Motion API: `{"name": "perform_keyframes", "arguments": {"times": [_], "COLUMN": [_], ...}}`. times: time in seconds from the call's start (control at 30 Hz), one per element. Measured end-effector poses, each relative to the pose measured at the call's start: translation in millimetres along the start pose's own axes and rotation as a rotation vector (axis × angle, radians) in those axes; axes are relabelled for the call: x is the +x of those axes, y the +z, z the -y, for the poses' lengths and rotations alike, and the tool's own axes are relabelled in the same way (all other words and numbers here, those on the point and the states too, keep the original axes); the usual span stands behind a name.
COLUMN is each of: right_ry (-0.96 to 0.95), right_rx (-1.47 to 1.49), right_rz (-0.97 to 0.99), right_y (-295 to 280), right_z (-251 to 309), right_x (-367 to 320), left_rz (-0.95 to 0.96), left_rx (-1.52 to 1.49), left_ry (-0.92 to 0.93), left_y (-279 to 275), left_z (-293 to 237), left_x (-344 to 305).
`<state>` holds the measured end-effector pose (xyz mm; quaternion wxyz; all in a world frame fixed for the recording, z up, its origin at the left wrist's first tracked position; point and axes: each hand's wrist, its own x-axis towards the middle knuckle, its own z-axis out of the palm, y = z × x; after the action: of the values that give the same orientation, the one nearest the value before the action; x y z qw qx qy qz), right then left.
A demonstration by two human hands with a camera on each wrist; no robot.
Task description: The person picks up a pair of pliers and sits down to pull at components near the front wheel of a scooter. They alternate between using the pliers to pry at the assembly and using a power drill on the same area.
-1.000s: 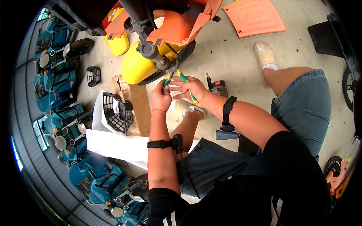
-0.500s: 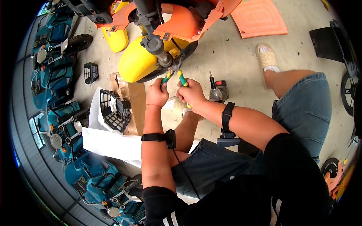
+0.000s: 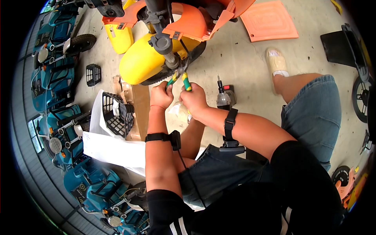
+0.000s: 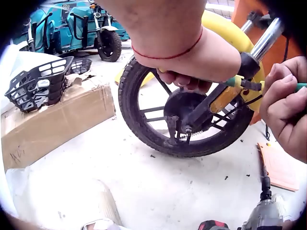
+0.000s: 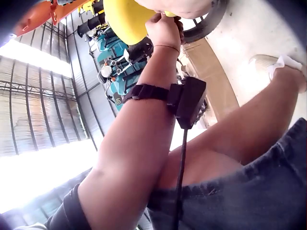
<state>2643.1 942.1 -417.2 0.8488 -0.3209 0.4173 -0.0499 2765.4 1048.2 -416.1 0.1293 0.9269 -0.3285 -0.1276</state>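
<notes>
In the head view, green-and-yellow handled pliers (image 3: 186, 82) reach up to the fork (image 3: 171, 60) beside the yellow fender (image 3: 141, 62). My left hand (image 3: 161, 96) grips one handle, and my right hand (image 3: 194, 98) has its fingers curled round the other. The left wrist view shows my left hand (image 4: 192, 57) in front of the black-tyred wheel (image 4: 180, 152), with my right hand (image 4: 288, 103) on a green handle at the right edge. What the plier jaws touch is too small to tell. The right wrist view shows the left hand (image 5: 164, 32) near the fender.
An electric screwdriver (image 3: 223, 98) stands on the floor right of the hands. Left of them lie a cardboard box (image 3: 141, 109), a black basket (image 3: 117, 115) and white sheeting (image 3: 111, 152). An orange panel (image 3: 270, 21) is at the upper right; teal vehicles (image 3: 88, 182) line the left.
The right hand's spread fingers have curled round its handle, and the hands with the plier handles are closer together. The head view has shifted a little.
</notes>
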Motion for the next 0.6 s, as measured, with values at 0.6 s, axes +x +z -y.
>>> {"name": "perform_keyframes", "arguments": {"times": [0.6], "right_ry": [-0.063], "right_rx": [-0.184], "right_rz": [-0.173], "right_y": [27], "right_z": [-13], "right_x": [4], "left_rz": [0.055], "left_rx": [-0.14], "left_ry": [0.06], "left_y": [6], "left_z": [22], "left_x": [9]}}
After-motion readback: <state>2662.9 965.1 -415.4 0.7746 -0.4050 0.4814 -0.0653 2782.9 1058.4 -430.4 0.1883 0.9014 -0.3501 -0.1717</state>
